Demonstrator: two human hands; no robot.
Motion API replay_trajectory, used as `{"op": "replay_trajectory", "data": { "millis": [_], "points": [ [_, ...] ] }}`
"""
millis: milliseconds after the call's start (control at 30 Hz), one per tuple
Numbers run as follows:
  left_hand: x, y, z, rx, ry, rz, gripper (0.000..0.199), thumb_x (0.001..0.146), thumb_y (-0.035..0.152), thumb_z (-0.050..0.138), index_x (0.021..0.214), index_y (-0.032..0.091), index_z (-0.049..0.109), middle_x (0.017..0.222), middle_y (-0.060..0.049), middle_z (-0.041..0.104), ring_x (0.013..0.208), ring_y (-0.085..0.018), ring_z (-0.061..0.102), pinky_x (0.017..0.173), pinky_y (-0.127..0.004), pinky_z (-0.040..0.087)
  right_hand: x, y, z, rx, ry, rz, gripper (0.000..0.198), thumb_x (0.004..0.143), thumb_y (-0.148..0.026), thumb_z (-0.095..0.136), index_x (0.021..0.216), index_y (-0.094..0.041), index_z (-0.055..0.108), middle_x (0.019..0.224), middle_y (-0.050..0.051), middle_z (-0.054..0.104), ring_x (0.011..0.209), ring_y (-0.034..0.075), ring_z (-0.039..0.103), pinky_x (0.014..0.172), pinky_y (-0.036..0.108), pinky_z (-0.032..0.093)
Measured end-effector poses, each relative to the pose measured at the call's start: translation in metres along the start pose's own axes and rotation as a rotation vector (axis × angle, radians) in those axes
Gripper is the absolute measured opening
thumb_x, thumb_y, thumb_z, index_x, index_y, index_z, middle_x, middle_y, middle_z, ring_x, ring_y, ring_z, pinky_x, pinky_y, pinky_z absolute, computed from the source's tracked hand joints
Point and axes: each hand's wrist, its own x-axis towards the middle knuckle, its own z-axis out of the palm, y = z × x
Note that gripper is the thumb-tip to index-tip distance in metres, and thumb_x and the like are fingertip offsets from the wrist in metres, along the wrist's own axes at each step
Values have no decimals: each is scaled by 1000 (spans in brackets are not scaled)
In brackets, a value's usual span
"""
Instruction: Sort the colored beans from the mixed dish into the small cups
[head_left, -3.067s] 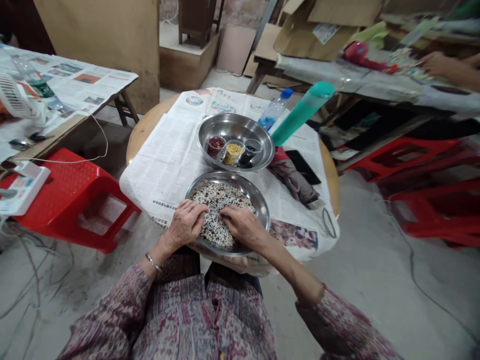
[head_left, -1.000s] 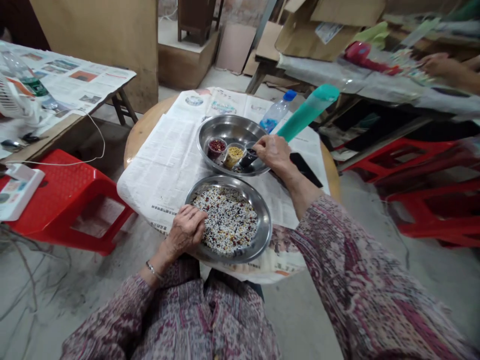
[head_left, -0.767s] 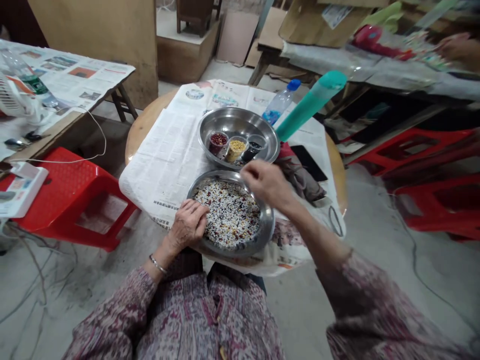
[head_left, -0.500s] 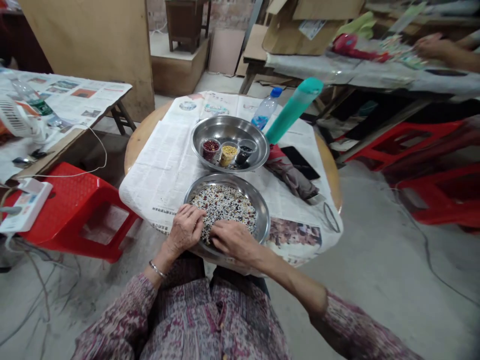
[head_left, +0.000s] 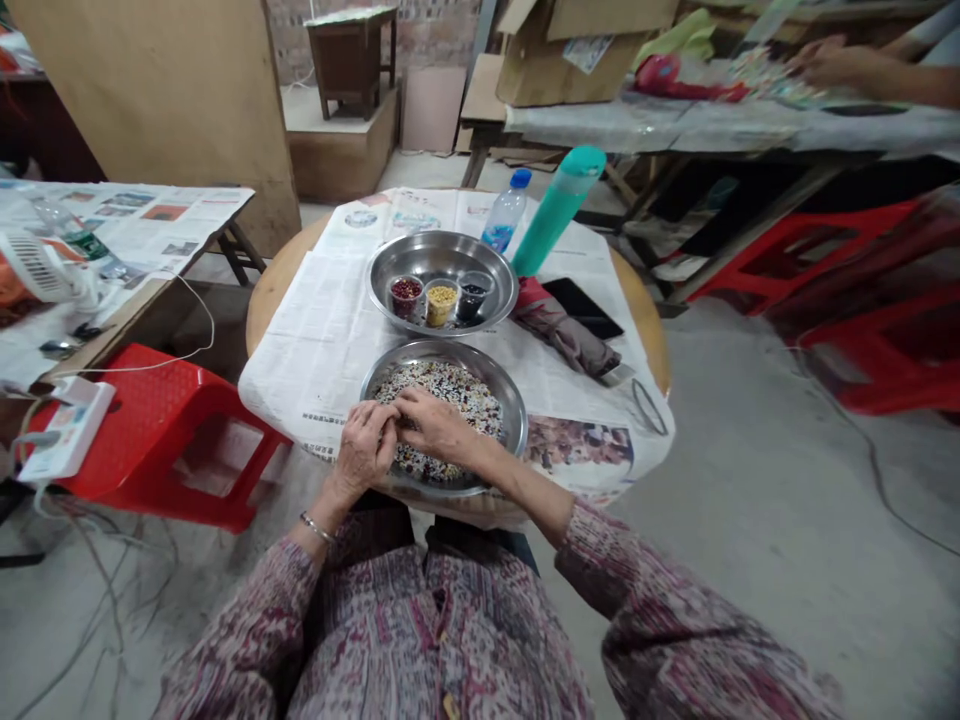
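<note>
A steel basin (head_left: 517, 420) full of mixed grains and beans (head_left: 442, 385), white, black, red and yellow, lies in front of me. Over its left rim my left hand (head_left: 367, 437) is closed, fingers curled; whatever it may hold is hidden. My right hand (head_left: 433, 424) is above the grains with its fingertips pinched against the left hand's fingers; any bean between them is too small to see. Behind stands a second steel basin (head_left: 484, 255) with three clear cups: red beans (head_left: 406, 296), yellow beans (head_left: 440, 300) and black beans (head_left: 472, 296).
On the newspaper-covered round table (head_left: 289, 375) stand a water bottle (head_left: 505, 212) and a teal bottle (head_left: 559, 210), near a dark phone (head_left: 583, 308) and a folded umbrella (head_left: 566, 335). A red stool (head_left: 161, 410) with a power strip (head_left: 69, 430) is left. Another person's hands (head_left: 840, 65) work at the back right.
My right hand has lifted out of the grains and moved left and up to meet my left hand's fingers. The view has shifted slightly to the right.
</note>
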Motion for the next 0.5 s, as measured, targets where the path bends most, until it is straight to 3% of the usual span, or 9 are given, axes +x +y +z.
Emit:
{"op": "replay_trajectory", "data": {
  "millis": [67, 133, 200, 300, 400, 500],
  "points": [
    [0, 0, 0, -5, -1, -5, 15, 98, 15, 42, 101, 18, 57, 92, -6, 64, 93, -21, 59, 87, -37, 48, -10, 3, -6, -19, -79, -27, 10, 88, -21, 63, 97, -20, 67, 99, 6, 64, 96, 19, 57, 83, 30, 45],
    [0, 1, 0, -15, -22, -12, 15, 98, 15, 42, 100, 19, 56, 91, -5, 64, 91, -20, 60, 88, -37, 48, -22, 13, -19, -60, -96, 44, 11, 88, -15, 59, 92, -21, 68, 95, 6, 66, 90, 18, 59, 79, 29, 45],
    [0, 1, 0, -29, -29, -18, 15, 98, 15, 42, 99, 19, 56, 89, -5, 64, 88, -20, 61, 88, -37, 48, -35, 25, -33, -93, -36, 160, 21, 89, -10, 53, 94, -21, 69, 97, 7, 68, 89, 19, 62, 81, 31, 46],
    [0, 1, 1, -32, -37, -31, 14, 98, 16, 43, 97, 19, 56, 87, -5, 64, 87, -20, 61, 88, -38, 48, -53, 36, -48, -116, 40, 247, 23, 90, -17, 55, 108, -22, 68, 111, 8, 69, 101, 22, 64, 91, 36, 47],
    [0, 1, 1, -29, -57, -45, 15, 97, 16, 43, 96, 20, 57, 86, -5, 64, 86, -20, 61, 88, -38, 49, -68, 34, -47, -173, 8, 320, 38, 83, -33, 69, 120, -23, 62, 118, 11, 68, 106, 28, 63, 91, 41, 49],
    [0, 1, 2, -30, -60, -44, 15, 97, 16, 43, 97, 20, 57, 85, -4, 64, 86, -20, 61, 87, -38, 49, -68, 23, -32, -111, -29, 310, 39, 79, -29, 72, 116, -22, 62, 114, 11, 68, 102, 27, 64, 88, 39, 50]
  ]
}}
